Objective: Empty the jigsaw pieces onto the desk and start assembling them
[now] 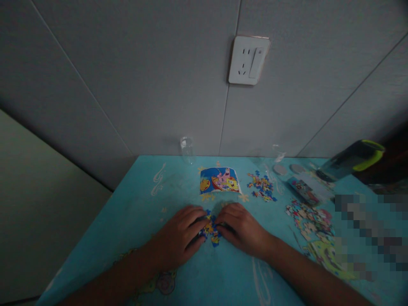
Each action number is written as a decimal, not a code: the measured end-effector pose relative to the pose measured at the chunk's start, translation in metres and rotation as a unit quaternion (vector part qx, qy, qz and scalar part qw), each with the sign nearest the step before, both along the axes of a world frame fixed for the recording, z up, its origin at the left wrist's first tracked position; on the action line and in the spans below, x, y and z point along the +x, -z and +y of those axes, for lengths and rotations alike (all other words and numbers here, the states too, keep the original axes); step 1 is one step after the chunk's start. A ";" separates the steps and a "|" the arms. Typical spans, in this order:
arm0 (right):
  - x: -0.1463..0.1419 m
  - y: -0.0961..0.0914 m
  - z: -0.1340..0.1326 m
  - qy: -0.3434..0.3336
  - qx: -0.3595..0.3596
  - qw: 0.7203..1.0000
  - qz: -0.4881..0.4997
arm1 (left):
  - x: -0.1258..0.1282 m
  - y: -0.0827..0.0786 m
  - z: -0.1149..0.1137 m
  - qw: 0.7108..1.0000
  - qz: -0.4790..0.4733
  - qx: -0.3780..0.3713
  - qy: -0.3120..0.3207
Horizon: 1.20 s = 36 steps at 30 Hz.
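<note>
A small cluster of jigsaw puzzle pieces [209,228], blue and yellow, lies on the table between my two hands. From the left, my left hand [188,231] rests over the cluster's edge, fingers bent and thumb apart from them, fingertips touching the pieces. On the other side, my right hand [239,225] is curled, thumb and index finger close together at the cluster's right edge. Whatever is between those two fingertips is hidden. Just beyond the hands lies a reference picture [219,180] of cartoon figures on blue, its edges slightly curled.
Loose puzzle pieces [262,186] lie right of the picture, with another colourful pile [312,221] farther right. Behind stand a clear jar [187,151], round lids [280,170], a small printed box [304,191] and a tilted dark bottle [350,159]. A wall socket [248,59] is above.
</note>
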State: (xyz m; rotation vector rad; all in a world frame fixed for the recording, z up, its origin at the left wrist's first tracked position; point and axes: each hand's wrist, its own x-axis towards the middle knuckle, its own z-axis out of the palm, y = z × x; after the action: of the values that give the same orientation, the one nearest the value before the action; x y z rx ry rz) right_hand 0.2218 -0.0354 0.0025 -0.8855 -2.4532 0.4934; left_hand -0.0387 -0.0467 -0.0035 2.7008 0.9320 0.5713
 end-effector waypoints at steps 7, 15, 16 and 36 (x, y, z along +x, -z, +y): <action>0.000 0.000 0.002 0.011 -0.003 1.000 0.013 | 0.000 0.002 0.001 1.000 -0.013 0.012 0.000; 0.005 0.006 0.007 0.093 -0.032 0.991 0.086 | 0.001 0.000 0.001 0.999 -0.027 0.036 0.005; 0.005 0.006 0.007 0.102 -0.038 0.990 0.096 | 0.001 0.000 0.001 0.999 -0.027 0.034 0.005; 0.007 0.004 0.011 0.182 -0.030 0.979 0.090 | 0.000 0.000 0.002 0.999 -0.023 0.017 0.014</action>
State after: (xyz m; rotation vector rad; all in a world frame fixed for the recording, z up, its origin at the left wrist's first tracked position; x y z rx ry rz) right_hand 0.2284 -0.0247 -0.0017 -1.2253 -2.0609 0.4927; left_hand -0.0388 -0.0450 -0.0033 2.7142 0.8782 0.6472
